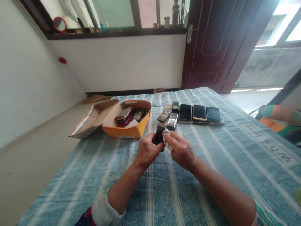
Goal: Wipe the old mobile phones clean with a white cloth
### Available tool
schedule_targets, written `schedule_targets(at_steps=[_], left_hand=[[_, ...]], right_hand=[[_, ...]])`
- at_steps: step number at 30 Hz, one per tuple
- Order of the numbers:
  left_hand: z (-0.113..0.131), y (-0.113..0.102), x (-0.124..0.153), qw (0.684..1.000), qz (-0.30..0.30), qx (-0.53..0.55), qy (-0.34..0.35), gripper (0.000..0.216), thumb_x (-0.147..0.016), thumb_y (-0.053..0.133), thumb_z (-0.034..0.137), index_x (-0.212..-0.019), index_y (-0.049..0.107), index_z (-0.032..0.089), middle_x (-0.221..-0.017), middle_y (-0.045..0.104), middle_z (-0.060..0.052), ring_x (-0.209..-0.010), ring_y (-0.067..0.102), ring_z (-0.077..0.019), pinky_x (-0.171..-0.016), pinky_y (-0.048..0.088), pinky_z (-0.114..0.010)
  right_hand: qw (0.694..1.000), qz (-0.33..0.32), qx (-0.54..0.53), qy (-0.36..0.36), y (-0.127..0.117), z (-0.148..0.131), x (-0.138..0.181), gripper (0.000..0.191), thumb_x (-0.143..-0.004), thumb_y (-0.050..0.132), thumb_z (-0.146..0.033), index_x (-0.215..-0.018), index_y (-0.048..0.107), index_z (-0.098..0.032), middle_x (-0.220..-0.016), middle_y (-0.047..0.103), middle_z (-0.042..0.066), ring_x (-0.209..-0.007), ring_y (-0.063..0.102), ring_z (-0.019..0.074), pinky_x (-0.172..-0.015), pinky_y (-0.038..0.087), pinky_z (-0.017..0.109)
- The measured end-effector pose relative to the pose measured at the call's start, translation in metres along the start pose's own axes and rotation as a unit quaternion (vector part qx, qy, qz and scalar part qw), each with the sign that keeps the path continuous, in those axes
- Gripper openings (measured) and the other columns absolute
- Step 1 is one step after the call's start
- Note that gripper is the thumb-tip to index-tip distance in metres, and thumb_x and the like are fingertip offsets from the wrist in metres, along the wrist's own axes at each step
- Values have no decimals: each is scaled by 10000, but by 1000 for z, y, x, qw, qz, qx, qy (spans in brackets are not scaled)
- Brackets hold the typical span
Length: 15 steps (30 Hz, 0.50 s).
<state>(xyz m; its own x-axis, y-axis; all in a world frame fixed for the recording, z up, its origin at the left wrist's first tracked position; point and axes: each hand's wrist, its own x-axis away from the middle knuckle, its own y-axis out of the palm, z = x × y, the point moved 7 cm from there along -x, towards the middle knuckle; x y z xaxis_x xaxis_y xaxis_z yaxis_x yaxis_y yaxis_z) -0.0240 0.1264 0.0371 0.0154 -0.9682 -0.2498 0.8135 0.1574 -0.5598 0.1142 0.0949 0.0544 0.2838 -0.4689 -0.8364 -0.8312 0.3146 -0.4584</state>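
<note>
My left hand is closed around a dark mobile phone, held upright above the cloth-covered surface. A crumpled white cloth is pinched in my right hand and pressed to the phone's right side. Part of the phone is hidden by my fingers and the cloth. Just beyond my hands lie several keypad phones, among them a dark one and a silver one. To their right, touchscreen phones lie in a row, including a black one and a gold-edged one.
An open orange cardboard box holding several phones stands left of my hands, its lid flap folded out leftward. A blue striped cloth covers the surface. A person's arm shows at the right edge. Behind stands a brown door.
</note>
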Motion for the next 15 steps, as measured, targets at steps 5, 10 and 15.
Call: schedule_targets(at_steps=[5,10,15], left_hand=[[-10,9,-1,988,-46,124,-77,282,-615,747,342,-803,672,147,-708,706,-20,-679,673,-197,-624,524,-267],[-10,14,2,960,-71,234,-140,352,-539,805,262,-834,672,123,-754,719,-38,-729,682,-203,-664,537,-273],[-13,18,4,935,-123,284,-172,320,-615,754,255,-893,689,111,-786,713,-57,-717,670,-192,-625,524,-266]], right_hand=[[1000,-20,-17,13,4,1,1,377,-867,377,-50,-1154,614,-110,-1001,656,150,-926,646,216,-765,580,334],[999,-26,-29,20,5,2,3,375,-867,383,-56,-1154,616,-117,-1013,650,147,-940,637,216,-778,572,336],[999,-35,-27,20,6,1,4,346,-888,389,-66,-1147,618,-86,-1019,650,169,-946,640,229,-781,570,349]])
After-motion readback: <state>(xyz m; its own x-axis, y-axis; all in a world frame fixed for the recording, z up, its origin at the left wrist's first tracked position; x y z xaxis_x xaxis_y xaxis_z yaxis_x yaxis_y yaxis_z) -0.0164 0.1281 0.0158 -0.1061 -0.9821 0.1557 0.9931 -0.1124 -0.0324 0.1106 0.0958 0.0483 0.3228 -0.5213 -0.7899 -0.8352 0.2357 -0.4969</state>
